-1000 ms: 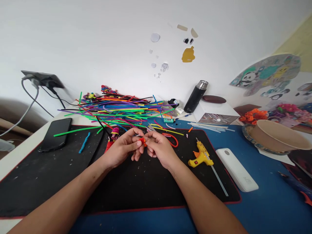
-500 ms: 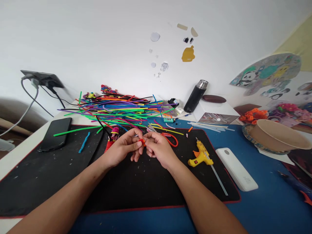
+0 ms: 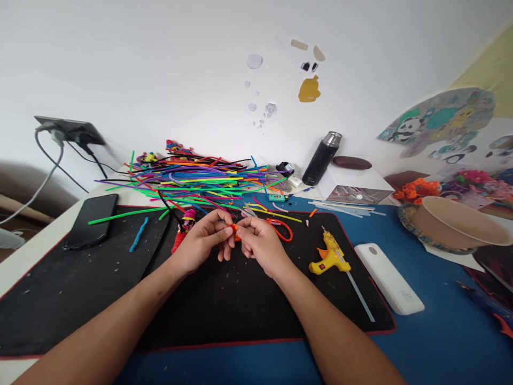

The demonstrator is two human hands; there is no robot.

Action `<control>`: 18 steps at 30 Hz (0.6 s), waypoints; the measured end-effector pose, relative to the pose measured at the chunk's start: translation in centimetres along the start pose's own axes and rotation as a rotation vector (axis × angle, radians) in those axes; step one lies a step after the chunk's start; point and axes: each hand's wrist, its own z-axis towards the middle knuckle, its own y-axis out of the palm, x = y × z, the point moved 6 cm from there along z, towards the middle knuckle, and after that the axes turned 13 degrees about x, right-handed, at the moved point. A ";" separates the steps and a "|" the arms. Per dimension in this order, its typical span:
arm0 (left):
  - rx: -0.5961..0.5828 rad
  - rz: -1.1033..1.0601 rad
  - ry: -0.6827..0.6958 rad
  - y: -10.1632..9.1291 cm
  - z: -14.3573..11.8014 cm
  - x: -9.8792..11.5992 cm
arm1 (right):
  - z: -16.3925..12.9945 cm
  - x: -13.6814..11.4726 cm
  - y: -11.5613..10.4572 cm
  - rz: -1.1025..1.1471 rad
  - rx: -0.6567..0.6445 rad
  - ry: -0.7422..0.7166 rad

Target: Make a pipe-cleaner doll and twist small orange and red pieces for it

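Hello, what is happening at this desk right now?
A person sits at a craft desk and pinches a small orange pipe-cleaner piece between both hands, the left hand and the right hand, above a black mat. A pile of colourful pipe cleaners lies behind, and a yellow glue gun rests on the mat to the right.

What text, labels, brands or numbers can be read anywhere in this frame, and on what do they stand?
None can be read.
White power bank: faint grey marking near its end, too small to read.
Small green item by the pipe cleaner pile: pale marks, blurred.
Panda picture on the wall: drawings only, no legible words.
Yellow glue gun: no label visible.
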 end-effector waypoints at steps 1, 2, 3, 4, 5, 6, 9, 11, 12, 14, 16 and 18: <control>0.008 0.003 -0.001 -0.1 0.0 0.0 | 0.0 0.0 0.0 0.001 0.006 -0.006; 0.015 0.006 0.000 -0.1 0.0 -0.1 | 0.1 0.1 -0.1 0.000 0.011 -0.010; 0.020 0.008 -0.001 -0.2 0.0 -0.1 | 0.1 0.2 -0.1 -0.003 0.014 -0.013; 0.024 0.010 -0.002 -0.2 0.1 -0.1 | 0.2 0.3 -0.1 -0.005 0.016 -0.018; 0.025 0.014 -0.004 -0.2 0.1 -0.2 | 0.2 0.4 -0.1 -0.008 0.015 -0.024; 0.027 0.017 -0.006 -0.3 0.1 -0.2 | 0.2 0.5 -0.1 -0.010 0.011 -0.031; 0.033 0.029 -0.010 -0.4 0.1 -0.3 | 0.2 0.7 0.1 -0.015 -0.004 -0.040; 0.038 0.034 -0.008 -0.4 0.1 -0.3 | 0.1 0.7 0.2 -0.019 -0.005 -0.038; 0.041 0.036 -0.009 -0.5 0.2 -0.3 | 0.1 0.6 0.2 -0.023 -0.004 -0.036; 0.049 0.043 -0.009 -0.5 0.2 -0.3 | 0.0 0.5 0.2 -0.026 -0.001 -0.034; 0.065 0.051 -0.007 -0.6 0.2 -0.3 | 0.0 0.4 0.2 -0.025 0.001 -0.031; 0.080 0.062 -0.003 -0.6 0.3 -0.2 | 0.0 0.4 0.2 -0.029 0.002 -0.026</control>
